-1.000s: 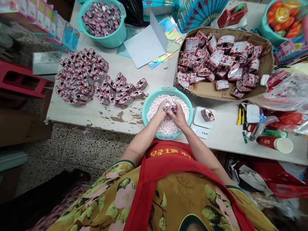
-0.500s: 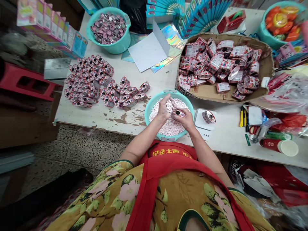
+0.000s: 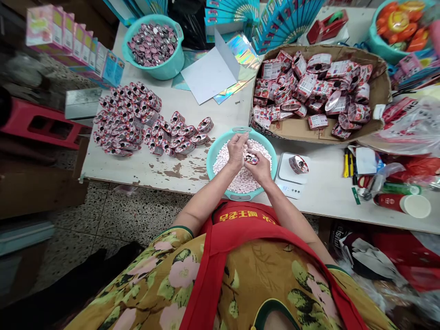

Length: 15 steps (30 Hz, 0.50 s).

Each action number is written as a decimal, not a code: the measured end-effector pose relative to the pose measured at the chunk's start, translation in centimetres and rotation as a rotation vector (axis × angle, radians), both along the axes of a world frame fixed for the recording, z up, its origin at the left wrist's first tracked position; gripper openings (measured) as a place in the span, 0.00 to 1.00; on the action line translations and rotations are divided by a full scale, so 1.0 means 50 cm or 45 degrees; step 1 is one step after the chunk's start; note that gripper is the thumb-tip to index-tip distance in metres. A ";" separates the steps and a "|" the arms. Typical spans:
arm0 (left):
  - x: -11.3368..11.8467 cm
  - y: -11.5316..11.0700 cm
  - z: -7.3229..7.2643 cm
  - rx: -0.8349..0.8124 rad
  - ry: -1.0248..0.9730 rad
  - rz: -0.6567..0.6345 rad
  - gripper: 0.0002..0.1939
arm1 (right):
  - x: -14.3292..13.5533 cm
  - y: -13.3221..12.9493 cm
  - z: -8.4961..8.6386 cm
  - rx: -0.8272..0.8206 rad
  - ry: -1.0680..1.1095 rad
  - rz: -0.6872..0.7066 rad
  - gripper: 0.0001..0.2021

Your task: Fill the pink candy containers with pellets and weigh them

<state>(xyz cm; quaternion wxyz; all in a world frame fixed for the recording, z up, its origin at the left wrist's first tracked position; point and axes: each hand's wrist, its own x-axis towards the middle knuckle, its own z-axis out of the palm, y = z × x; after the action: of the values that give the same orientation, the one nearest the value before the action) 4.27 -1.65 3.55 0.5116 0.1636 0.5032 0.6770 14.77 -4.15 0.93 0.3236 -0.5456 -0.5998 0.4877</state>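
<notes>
My left hand [image 3: 236, 150] is cupped around some small pale candies and tips over a printed candy container [image 3: 252, 159]. My right hand [image 3: 260, 168] grips that container, its dark round opening facing up under the left palm. Both hands are above a turquoise basin [image 3: 212, 151] filled with the same pale candies [image 3: 237, 179]. To the right, a white digital scale [image 3: 287, 174] carries another printed container [image 3: 298, 164]. How many candies are in my left palm is hidden by the fingers.
Similar containers stand packed at left [image 3: 127, 117]. More fill a cardboard box [image 3: 343, 135]. A turquoise bucket [image 3: 172, 64] holds metallic pink caps. White card [image 3: 209, 75] lies behind the basin. Cutters [image 3: 346, 164] and a red paper cup [image 3: 392, 201] lie at right.
My left hand has turned over and moved onto the container's opening, so fewer candies show in its palm. My right hand has shifted slightly left with the container.
</notes>
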 end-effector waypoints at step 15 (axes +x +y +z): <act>0.009 -0.009 0.018 0.016 -0.010 -0.141 0.09 | 0.014 0.012 0.005 -0.013 -0.107 -0.031 0.18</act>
<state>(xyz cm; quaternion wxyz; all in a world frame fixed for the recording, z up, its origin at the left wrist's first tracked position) 4.74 -2.12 4.44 0.5493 0.1918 0.4870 0.6514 15.49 -3.57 1.18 0.3013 -0.5744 -0.6037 0.4634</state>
